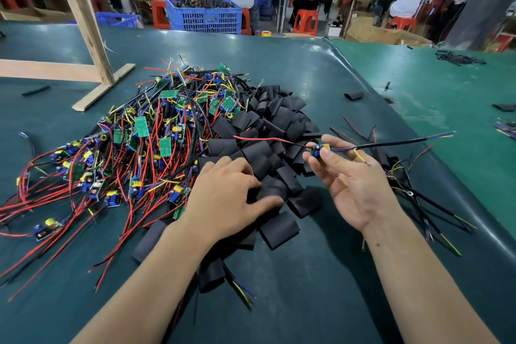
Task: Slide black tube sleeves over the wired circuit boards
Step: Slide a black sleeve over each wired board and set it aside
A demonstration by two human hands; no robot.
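fingertips (325, 153) of the right hand (354, 184) are pinching a small green wired circuit board (320, 149) above the teal mat (279, 70), while the left hand (223, 198) is pressing curled fingers into flat black tube sleeves (268, 126); light, limp sleeves likely need gripping at an open end.

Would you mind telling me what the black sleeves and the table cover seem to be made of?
The black tube sleeves look like thin matte plastic, perhaps heat-shrink: they lie flattened with soft creases. The table cover looks like glossy green vinyl or rubber sheet: it reflects light and curls up along a seam.
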